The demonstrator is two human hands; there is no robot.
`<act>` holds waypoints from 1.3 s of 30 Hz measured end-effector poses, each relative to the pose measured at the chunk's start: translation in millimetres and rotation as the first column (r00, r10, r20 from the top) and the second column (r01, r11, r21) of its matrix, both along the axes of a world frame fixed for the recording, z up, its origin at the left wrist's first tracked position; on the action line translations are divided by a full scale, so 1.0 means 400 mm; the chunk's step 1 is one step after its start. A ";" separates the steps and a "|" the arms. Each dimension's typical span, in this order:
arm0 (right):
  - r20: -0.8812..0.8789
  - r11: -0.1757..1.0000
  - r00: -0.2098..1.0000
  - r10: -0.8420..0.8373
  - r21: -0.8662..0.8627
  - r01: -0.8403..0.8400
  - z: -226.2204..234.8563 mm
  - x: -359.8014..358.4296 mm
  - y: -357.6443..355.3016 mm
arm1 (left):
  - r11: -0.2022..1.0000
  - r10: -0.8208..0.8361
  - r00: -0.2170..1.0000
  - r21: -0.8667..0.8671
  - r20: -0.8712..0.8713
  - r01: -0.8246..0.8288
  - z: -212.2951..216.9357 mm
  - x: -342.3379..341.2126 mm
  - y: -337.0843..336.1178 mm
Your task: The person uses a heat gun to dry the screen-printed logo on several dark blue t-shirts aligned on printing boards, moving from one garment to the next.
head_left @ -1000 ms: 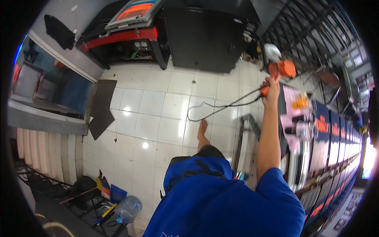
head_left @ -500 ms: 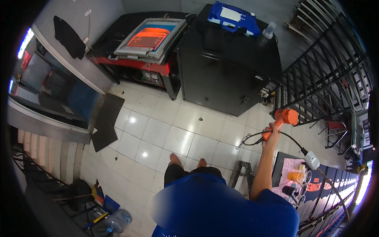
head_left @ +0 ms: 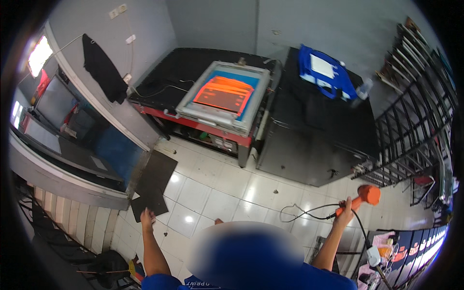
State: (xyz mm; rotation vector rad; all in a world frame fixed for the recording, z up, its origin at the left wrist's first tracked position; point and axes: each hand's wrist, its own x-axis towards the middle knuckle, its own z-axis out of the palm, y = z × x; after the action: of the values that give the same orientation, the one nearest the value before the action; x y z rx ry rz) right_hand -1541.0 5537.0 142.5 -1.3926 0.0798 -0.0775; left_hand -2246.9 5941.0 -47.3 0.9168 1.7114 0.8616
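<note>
In my right hand (head_left: 345, 212) is an orange hair dryer (head_left: 368, 195), gripped by its handle and held out to the right over the floor. Its black cord loops beside the handle and runs down to a white plug socket (head_left: 373, 256). My left hand (head_left: 148, 217) hangs at the left with its fingers curled in, near a dark mat on the floor, and nothing shows in it. Ahead, a screen-printing frame (head_left: 261, 77) with blue mesh and a bright orange area lies on a black-topped table (head_left: 164, 72) with a red edge.
A black cabinet (head_left: 309, 145) stands right of the table, with a blue bag (head_left: 309, 72) and a clear plastic cup (head_left: 365, 89) on top. Black metal racks (head_left: 406, 130) line the right side. The dark mat (head_left: 157, 174) lies by the doorway at left. Dark printed panels (head_left: 411, 256) stand lower right.
The view has tilted up, bringing more wall into sight. My left hand has come into view at the left. My right hand still holds the hair dryer, now lower in the picture.
</note>
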 end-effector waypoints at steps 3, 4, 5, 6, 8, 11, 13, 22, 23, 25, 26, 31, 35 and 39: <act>0.082 0.987 0.988 -0.128 0.113 0.118 0.017 -0.095 0.149 | 0.989 -0.145 0.989 -0.002 0.025 0.145 0.207 0.225 0.309; 0.083 0.982 0.987 -0.139 0.136 0.127 0.001 -0.110 0.188 | 0.979 -0.201 0.974 0.044 0.101 0.198 0.228 0.262 0.397; 0.084 0.977 0.984 -0.155 0.164 0.140 -0.024 -0.125 0.225 | 0.969 -0.242 0.963 0.072 0.117 0.235 0.241 0.307 0.476; 0.045 0.977 0.989 -0.139 0.167 0.130 -0.038 -0.151 0.260 | 0.957 -0.283 0.950 0.101 0.131 0.272 0.250 0.352 0.549; 0.015 0.974 0.995 -0.098 0.206 0.093 -0.018 -0.211 0.363 | 0.923 -0.368 0.923 0.166 0.117 0.347 0.270 0.449 0.681; -0.025 0.967 0.996 -0.085 0.237 0.089 -0.106 -0.242 0.463 | 0.854 -0.487 0.870 0.249 0.078 0.456 0.287 0.558 0.839; 0.004 0.952 0.975 -0.224 0.216 0.217 -0.084 -0.283 0.615 | 0.825 -0.533 0.844 0.253 0.053 0.505 0.276 0.606 0.930; -0.029 0.953 0.956 -0.293 0.074 0.294 -0.191 -0.344 0.890 | 0.671 -0.505 0.795 0.426 -0.337 0.607 0.222 0.753 1.538; 0.009 0.952 0.954 -0.301 0.065 0.300 -0.127 -0.386 0.968 | 0.656 -0.528 0.748 0.366 -0.403 0.660 0.297 0.836 1.574; -0.081 0.941 0.939 -0.335 0.028 0.338 -0.159 -0.411 1.025 | 0.602 -0.496 0.657 0.319 -0.568 0.732 0.242 0.899 1.739; -0.076 0.932 0.931 -0.356 0.046 0.360 -0.153 -0.434 1.072 | 0.531 -0.515 0.572 0.285 -0.639 0.798 0.200 0.927 1.827; -0.060 0.839 0.839 -0.541 0.039 0.543 -0.084 -0.572 1.299 | 0.539 -0.531 0.317 -0.024 -0.785 0.842 0.170 1.095 2.038; 0.023 0.854 0.866 -0.499 0.184 0.487 -0.115 -0.646 1.265 | 0.473 -0.545 0.198 -0.105 -0.815 0.875 0.117 1.145 2.105; 0.002 0.755 0.755 -0.656 -0.027 0.656 -0.023 -0.683 1.408 | 0.446 -0.553 0.191 -0.094 -0.811 0.890 0.085 1.101 2.124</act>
State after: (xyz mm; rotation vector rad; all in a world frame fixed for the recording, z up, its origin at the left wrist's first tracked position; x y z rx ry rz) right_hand -1814.3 6100.3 133.1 -1.3335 0.5833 -0.6679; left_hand -1806.6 6790.7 -13.3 2.4674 1.3336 0.0469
